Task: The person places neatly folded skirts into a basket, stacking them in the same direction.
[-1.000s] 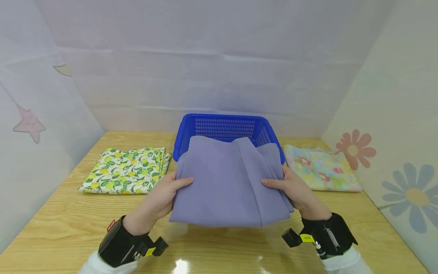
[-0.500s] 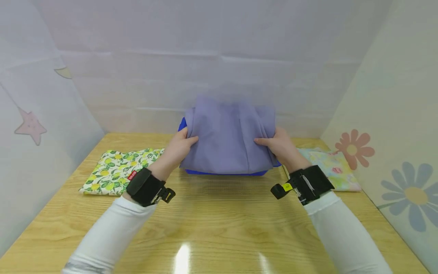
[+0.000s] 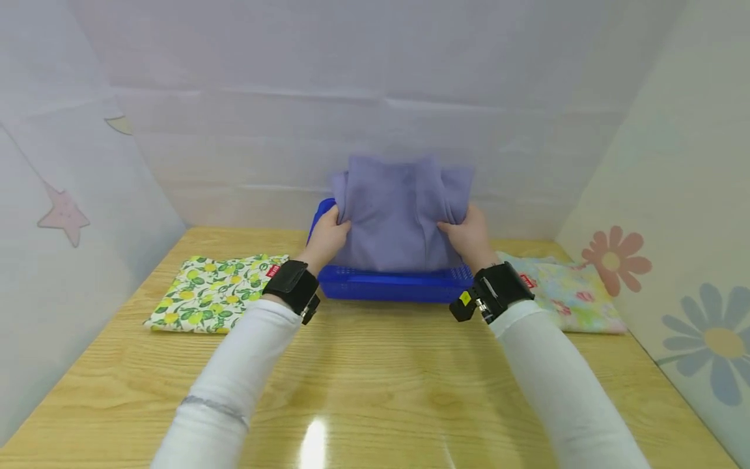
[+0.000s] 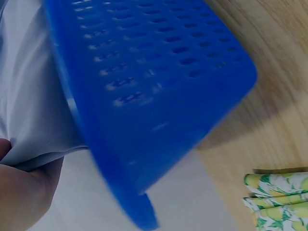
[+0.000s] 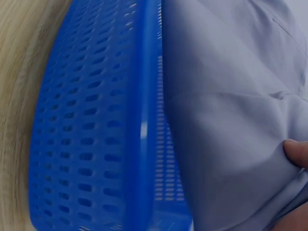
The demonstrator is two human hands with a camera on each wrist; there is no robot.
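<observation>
A folded lavender cloth [image 3: 389,218] is held over the blue plastic basket [image 3: 398,286], hiding most of its inside. My left hand [image 3: 325,241] grips the cloth's left edge, thumb on top. On the opposite edge, my right hand [image 3: 471,240] pinches it the same way. In the left wrist view the cloth [image 4: 33,91] lies along the inner side of the basket's rim [image 4: 79,120]. The right wrist view has the cloth's near edge just inside the perforated basket wall [image 5: 86,125], with my right thumb [image 5: 296,151] pressing on the fabric.
A folded lemon-print cloth [image 3: 205,296] lies on the wooden table [image 3: 375,384] left of the basket. To the right lies a folded pastel floral cloth [image 3: 577,299], partly behind my right wrist. A white sheet wall [image 3: 375,117] stands close behind the basket.
Both hands have carried the lavender cloth forward, from in front of the basket to over it. The arms now reach farther across the table, and the basket's front wall shows below the cloth.
</observation>
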